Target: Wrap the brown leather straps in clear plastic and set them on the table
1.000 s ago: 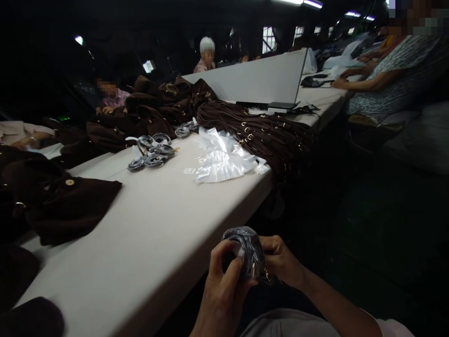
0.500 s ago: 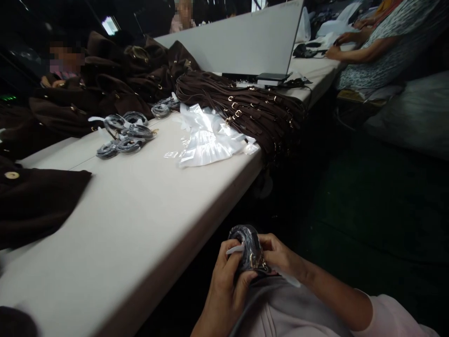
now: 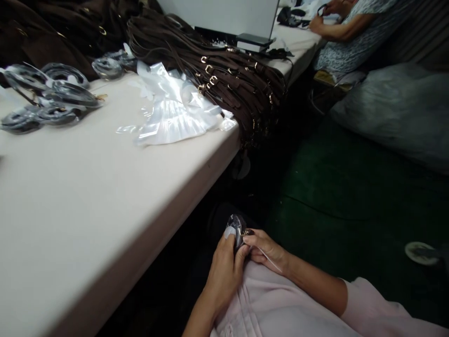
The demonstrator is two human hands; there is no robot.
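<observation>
One plastic-wrapped strap coil (image 3: 235, 227), dark, with a gold fitting (image 3: 246, 232) at one side, held off the tabletop (image 3: 87, 196), beyond its long near edge and over the person's lap. Left hand (image 3: 222, 264): fingers curled closed around the coil's left and near sides, thumb pressed along the near side; a white round piece (image 3: 229, 231) shows at the fingertips. Right hand (image 3: 267, 250): thumb and forefinger drawn together at the coil's gold-fitted side, remaining fingers folded under; a thin white strip (image 3: 269, 260) runs out below the thumb. The coil thus sits between the two sets of fingers, touched by both. On the tabletop: one group of wrapped coils (image 3: 58, 113), toward its far left part; two or so further coils (image 3: 107, 68), near its far side; one loose spread of clear plastic bags (image 3: 171, 110), close to its right corner; one large bundle of brown straps (image 3: 224, 65) with gold buckles, lying across that corner, ends hanging over the edge; brown bags (image 3: 45, 32), heaped along its far side. Past the tabletop's right end: a large pale sack (image 3: 396, 112), on the green floor (image 3: 333, 182).
</observation>
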